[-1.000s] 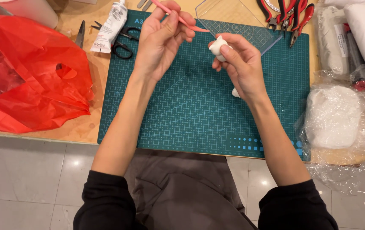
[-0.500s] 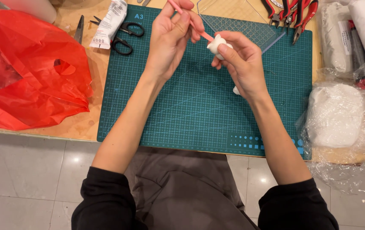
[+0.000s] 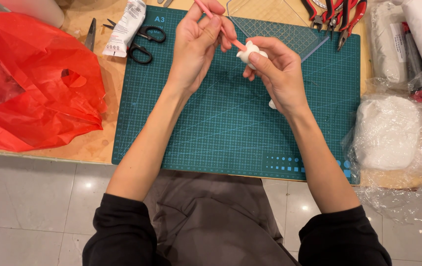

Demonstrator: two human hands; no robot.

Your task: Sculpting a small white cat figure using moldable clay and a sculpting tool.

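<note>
The right hand (image 3: 280,79) pinches a small white clay piece (image 3: 250,53) between thumb and fingertips, held up over the far part of the green mat (image 3: 230,133). The left hand (image 3: 198,44) has its grip pressed together on a thin pink tool (image 3: 221,27), held like a pen, with the tip touching the clay.

By the look of it the piece is already shaped into a rounded lump with small bumps, so rough forming seems done and the fine surface detail is in hand; how much detail is left cannot be told at this size. A second white bit (image 3: 272,104) peeks out under the right palm.

The tool's long axis runs diagonally, upper end toward the far left, tip pointing down and right into the clay. The clay itself is too compact to give a clear axis
</note>
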